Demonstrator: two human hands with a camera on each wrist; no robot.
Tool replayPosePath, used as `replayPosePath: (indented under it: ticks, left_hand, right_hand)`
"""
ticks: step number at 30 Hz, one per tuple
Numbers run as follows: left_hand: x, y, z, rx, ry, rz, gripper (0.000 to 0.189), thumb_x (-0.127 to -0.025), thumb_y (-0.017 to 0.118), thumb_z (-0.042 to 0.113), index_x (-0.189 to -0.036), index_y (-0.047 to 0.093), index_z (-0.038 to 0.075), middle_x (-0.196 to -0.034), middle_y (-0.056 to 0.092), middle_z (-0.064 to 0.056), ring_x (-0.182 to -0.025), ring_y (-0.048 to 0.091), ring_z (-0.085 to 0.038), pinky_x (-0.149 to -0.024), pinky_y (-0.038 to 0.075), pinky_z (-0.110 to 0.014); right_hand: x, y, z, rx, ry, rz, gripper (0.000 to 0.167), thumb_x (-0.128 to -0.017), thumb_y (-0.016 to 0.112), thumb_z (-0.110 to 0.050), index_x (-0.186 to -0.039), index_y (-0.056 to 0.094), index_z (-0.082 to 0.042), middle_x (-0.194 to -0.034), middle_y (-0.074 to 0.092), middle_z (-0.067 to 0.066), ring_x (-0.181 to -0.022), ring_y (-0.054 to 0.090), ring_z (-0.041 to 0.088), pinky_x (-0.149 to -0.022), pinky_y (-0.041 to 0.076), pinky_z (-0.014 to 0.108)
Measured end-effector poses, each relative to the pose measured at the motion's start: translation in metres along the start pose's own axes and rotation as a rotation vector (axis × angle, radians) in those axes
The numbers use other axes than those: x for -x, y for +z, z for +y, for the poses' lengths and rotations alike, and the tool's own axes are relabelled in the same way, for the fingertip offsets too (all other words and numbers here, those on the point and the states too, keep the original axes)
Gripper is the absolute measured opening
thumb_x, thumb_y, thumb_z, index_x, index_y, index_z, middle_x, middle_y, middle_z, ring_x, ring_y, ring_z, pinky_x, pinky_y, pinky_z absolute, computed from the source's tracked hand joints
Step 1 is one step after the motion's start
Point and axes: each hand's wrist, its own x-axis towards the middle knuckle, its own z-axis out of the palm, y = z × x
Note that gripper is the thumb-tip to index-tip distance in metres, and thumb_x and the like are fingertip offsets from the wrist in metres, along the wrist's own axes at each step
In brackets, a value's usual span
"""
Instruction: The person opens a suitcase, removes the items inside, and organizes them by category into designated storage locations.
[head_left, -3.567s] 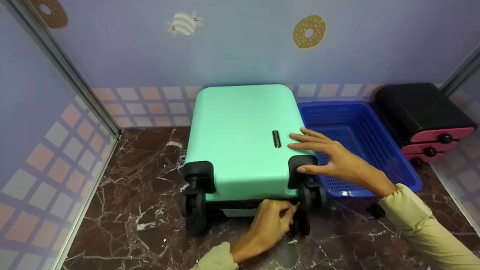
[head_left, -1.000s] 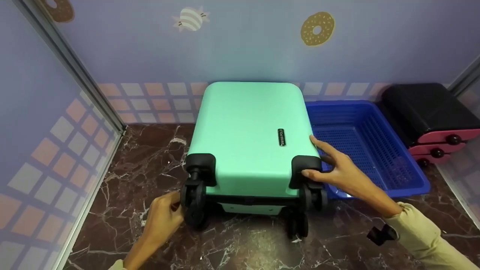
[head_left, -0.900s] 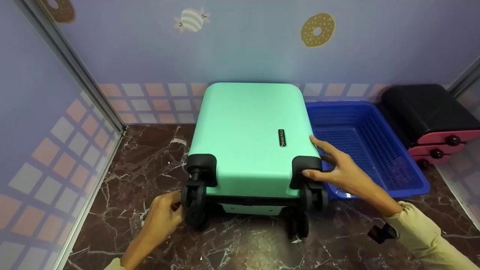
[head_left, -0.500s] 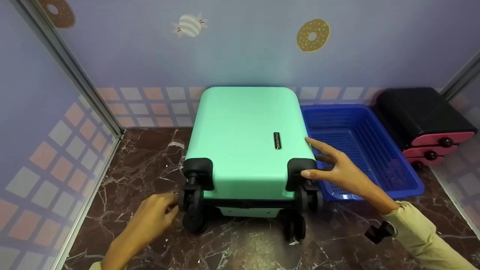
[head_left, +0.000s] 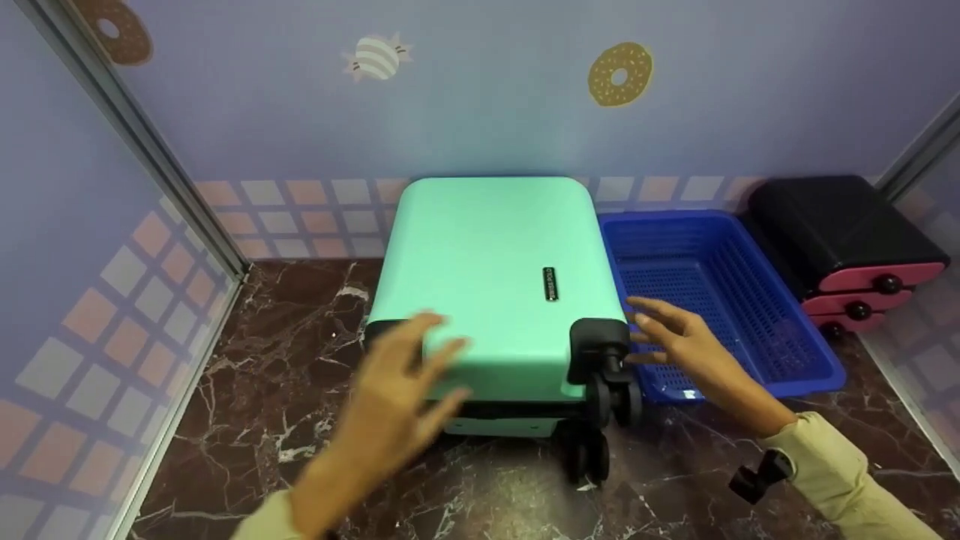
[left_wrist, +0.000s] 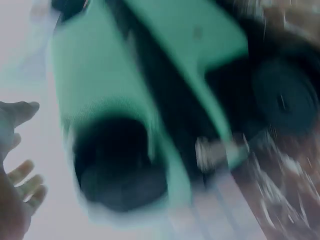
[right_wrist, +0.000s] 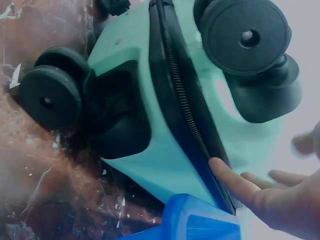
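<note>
A mint green hard-shell suitcase (head_left: 495, 255) lies flat, its black wheels (head_left: 615, 397) toward me and a small dark name badge (head_left: 551, 283) on top. My left hand (head_left: 390, 397), blurred, is spread in front of its near left corner and hides the wheels there. In the left wrist view its fingers show apart from the shell. My right hand (head_left: 686, 345) is beside the near right corner with fingers extended. In the right wrist view a fingertip of the right hand (right_wrist: 280, 195) is right at the black zipper (right_wrist: 185, 100) along the suitcase's side.
A blue perforated plastic basket (head_left: 757, 315) stands close against the suitcase's right side. Beyond it, at the back right, is a black box with pink drawer fronts (head_left: 847, 225). Walls rise at the back and both sides above the dark marbled surface (head_left: 262, 390).
My left hand went from below the suitcase's front to its left wheel, then rose to the near left corner. The right hand slid off the top and down beside the right corner.
</note>
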Motion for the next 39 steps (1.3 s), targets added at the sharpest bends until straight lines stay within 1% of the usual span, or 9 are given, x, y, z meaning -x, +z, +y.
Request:
replayPosePath:
  ticks: [4, 7, 12, 16, 19, 24, 29, 33, 39]
  left_hand:
    - [-0.011, 0.047, 0.029, -0.108, 0.178, -0.201, 0.076, -0.085, 0.086, 0.026, -0.152, 0.052, 0.024, -0.157, 0.045, -0.02, -0.147, 0.041, -0.04, -0.122, 0.038, -0.054]
    - [-0.02, 0.073, 0.04, -0.259, 0.243, -0.311, 0.087, -0.086, 0.087, 0.032, -0.16, 0.04, 0.035, -0.162, 0.04, -0.014, -0.153, 0.035, -0.038, -0.126, 0.032, -0.053]
    - [-0.032, 0.095, 0.048, -0.409, 0.284, -0.35, 0.1, -0.079, 0.089, 0.055, -0.162, 0.034, 0.041, -0.161, 0.041, -0.009, -0.151, 0.038, -0.038, -0.123, 0.034, -0.057]
    - [-0.04, 0.104, 0.057, -0.465, 0.298, -0.357, 0.105, -0.075, 0.089, 0.062, -0.161, 0.032, 0.044, -0.161, 0.04, -0.008, -0.151, 0.037, -0.038, -0.123, 0.031, -0.06]
    - [-0.044, 0.115, 0.065, -0.458, 0.333, -0.331, 0.091, -0.081, 0.086, 0.058, -0.158, 0.04, 0.038, -0.16, 0.042, -0.009, -0.151, 0.038, -0.037, -0.124, 0.03, -0.06]
    - [-0.044, 0.136, 0.07, -0.421, 0.376, -0.171, 0.04, -0.101, 0.07, 0.036, -0.139, 0.058, 0.029, -0.153, 0.053, -0.008, -0.146, 0.047, -0.034, -0.121, 0.037, -0.057]
    - [-0.043, 0.14, 0.067, -0.439, 0.427, -0.076, 0.026, -0.109, 0.056, 0.026, -0.134, 0.064, 0.026, -0.151, 0.058, -0.01, -0.142, 0.053, -0.035, -0.116, 0.042, -0.057]
    - [-0.045, 0.132, 0.065, -0.409, 0.42, -0.064, 0.027, -0.107, 0.06, 0.025, -0.133, 0.065, 0.024, -0.15, 0.059, -0.009, -0.14, 0.055, -0.034, -0.114, 0.044, -0.058]
    - [-0.072, 0.1, 0.062, -0.123, 0.252, 0.013, 0.056, -0.081, 0.088, 0.027, -0.132, 0.065, 0.016, -0.148, 0.06, -0.011, -0.142, 0.052, -0.035, -0.118, 0.038, -0.061]
  right_hand:
    - [0.005, 0.004, 0.008, 0.073, -0.057, -0.004, 0.045, -0.107, 0.054, -0.002, -0.149, 0.046, 0.013, -0.146, 0.053, 0.036, -0.112, 0.071, 0.017, -0.092, 0.062, 0.035]
    - [0.01, 0.008, 0.014, 0.204, -0.12, 0.011, 0.039, -0.102, 0.061, 0.003, -0.139, 0.058, 0.013, -0.129, 0.066, 0.034, -0.099, 0.075, 0.015, -0.085, 0.064, 0.03]
    - [0.019, 0.018, 0.016, 0.414, -0.189, 0.014, 0.036, -0.099, 0.067, 0.002, -0.134, 0.065, 0.009, -0.124, 0.071, 0.028, -0.099, 0.076, 0.029, -0.073, 0.062, 0.024]
    - [0.023, 0.02, 0.012, 0.475, -0.218, 0.001, 0.036, -0.1, 0.062, 0.005, -0.135, 0.064, 0.01, -0.117, 0.074, 0.024, -0.08, 0.071, 0.017, -0.06, 0.055, 0.022]
    - [0.025, 0.02, 0.01, 0.494, -0.239, 0.015, 0.034, -0.099, 0.061, 0.009, -0.132, 0.066, 0.011, -0.115, 0.075, 0.024, -0.079, 0.068, 0.012, -0.059, 0.054, 0.023]
    - [0.025, 0.022, 0.011, 0.534, -0.28, 0.037, 0.032, -0.098, 0.063, 0.009, -0.129, 0.068, 0.012, -0.125, 0.071, 0.028, -0.111, 0.071, 0.038, -0.083, 0.063, 0.04]
    - [0.026, 0.026, 0.009, 0.518, -0.26, 0.052, 0.034, -0.098, 0.063, 0.01, -0.132, 0.065, 0.013, -0.128, 0.069, 0.03, -0.117, 0.069, 0.045, -0.092, 0.06, 0.053]
    - [0.026, 0.029, 0.007, 0.512, -0.271, 0.029, 0.038, -0.098, 0.061, 0.01, -0.136, 0.06, 0.012, -0.134, 0.063, 0.034, -0.12, 0.066, 0.049, -0.094, 0.06, 0.054]
    - [0.024, 0.031, 0.013, 0.501, -0.294, 0.028, 0.034, -0.095, 0.07, 0.004, -0.128, 0.059, 0.005, -0.125, 0.069, 0.027, -0.116, 0.069, 0.045, -0.095, 0.06, 0.052]
